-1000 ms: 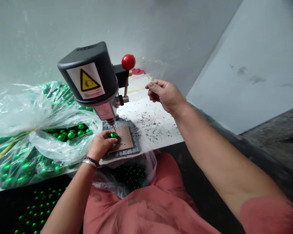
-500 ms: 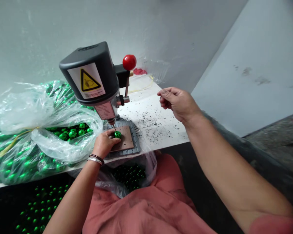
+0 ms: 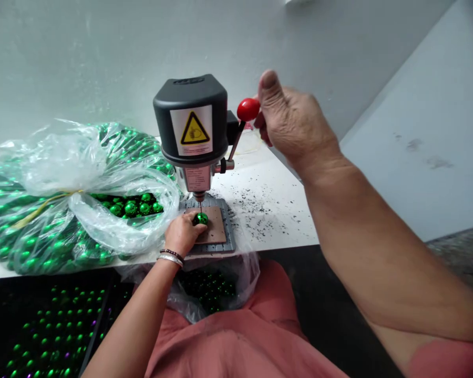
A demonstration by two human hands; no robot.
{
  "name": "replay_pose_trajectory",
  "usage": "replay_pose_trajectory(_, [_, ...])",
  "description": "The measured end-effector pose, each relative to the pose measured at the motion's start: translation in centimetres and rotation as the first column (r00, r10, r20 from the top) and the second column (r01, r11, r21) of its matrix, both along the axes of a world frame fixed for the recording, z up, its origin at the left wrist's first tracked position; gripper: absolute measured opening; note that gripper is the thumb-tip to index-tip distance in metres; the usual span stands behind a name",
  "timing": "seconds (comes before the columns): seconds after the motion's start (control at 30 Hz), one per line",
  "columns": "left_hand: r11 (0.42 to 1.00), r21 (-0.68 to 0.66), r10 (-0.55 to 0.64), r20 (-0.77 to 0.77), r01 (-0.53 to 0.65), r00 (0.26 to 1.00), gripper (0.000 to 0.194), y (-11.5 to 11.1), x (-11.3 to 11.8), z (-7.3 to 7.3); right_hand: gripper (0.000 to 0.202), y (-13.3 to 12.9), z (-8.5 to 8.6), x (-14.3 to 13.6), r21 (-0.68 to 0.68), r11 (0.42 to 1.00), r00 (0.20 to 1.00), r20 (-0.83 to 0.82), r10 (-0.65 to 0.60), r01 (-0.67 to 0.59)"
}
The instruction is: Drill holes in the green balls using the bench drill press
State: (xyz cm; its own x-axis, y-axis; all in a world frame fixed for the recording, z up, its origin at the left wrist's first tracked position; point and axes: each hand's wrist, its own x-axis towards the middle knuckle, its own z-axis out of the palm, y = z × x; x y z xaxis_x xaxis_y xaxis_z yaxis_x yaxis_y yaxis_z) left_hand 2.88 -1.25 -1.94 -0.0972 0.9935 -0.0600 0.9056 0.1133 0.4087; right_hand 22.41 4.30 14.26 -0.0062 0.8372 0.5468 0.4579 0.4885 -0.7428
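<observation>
My left hand [image 3: 182, 231] pinches a shiny green bauble [image 3: 201, 219] between thumb and fingers, keeping it on a brown board [image 3: 216, 226]. Directly above, the thin bit of a small bench drill press [image 3: 193, 121] points down at the bauble; whether it touches cannot be made out. At the drill's right side is a lever with a red ball knob [image 3: 247, 109]. My right hand [image 3: 295, 118] is at this knob, fingers curled behind and beside it and thumb raised. Part of those fingers is hidden.
A clear plastic bag [image 3: 63, 210] full of green baubles lies left of the drill, its mouth open. Dark shavings dot the white table [image 3: 276, 199]. Below the edge, an open bag [image 3: 248, 278] holds more baubles; a dark tray [image 3: 74, 362] of them stands lower left.
My right hand has come up to the red knob from the open space on its right. The lever leans further right. My left hand still holds the bauble under the bit; the view has shifted.
</observation>
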Motion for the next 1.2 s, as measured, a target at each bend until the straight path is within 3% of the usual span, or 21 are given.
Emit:
replay_pose_trajectory(0.1, [1.0, 0.005, 0.006, -0.006, -0.006, 1.0, 0.045, -0.1, 0.0, -0.2, 0.06, -0.4, 1.0, -1.2, -0.027, 0.986, 0.977, 0.143, -0.158, 0.164])
replay_pose_trajectory(0.27, [1.0, 0.017, -0.011, 0.005, 0.011, 1.0, 0.042, -0.2, -0.1, -0.4, 0.062, 0.0, 2.2, -2.5, -0.077, 0.979, 0.959, 0.227, -0.167, 0.189])
replay_pose_trajectory(0.47, [1.0, 0.007, -0.009, -0.004, 0.01, 1.0, 0.045, -0.3, 0.0, -0.2, 0.036, -0.3, 2.3, -3.4, -0.036, 0.978, 0.952, 0.241, -0.191, 0.205])
replay_pose_trajectory(0.67, [1.0, 0.007, -0.013, -0.01, 0.014, 1.0, 0.044, -0.3, 0.1, 0.0, 0.032, -3.6, -0.6, -2.7, 0.121, 0.964, 0.93, 0.26, -0.26, 0.236])
replay_pose_trajectory(0.8, [1.0, -0.007, -0.005, -0.058, 0.005, 0.998, 0.043, -0.3, 0.2, 0.0, 0.02, -5.4, -3.3, -2.5, 0.302, 0.899, 0.876, 0.271, -0.4, 0.317])
replay_pose_trajectory(1.0, [1.0, -0.001, -0.002, -0.091, 0.002, 0.996, 0.042, -0.2, 0.4, -0.2, 0.018, -6.0, -5.7, -3.0, 0.452, 0.805, 0.808, 0.257, -0.53, 0.384])
replay_pose_trajectory(1.2, [1.0, 0.006, -0.001, -0.099, 0.002, 0.995, 0.042, -0.2, 0.4, -0.3, 0.016, -6.4, -7.4, -3.0, 0.525, 0.764, 0.79, 0.249, -0.56, 0.376])
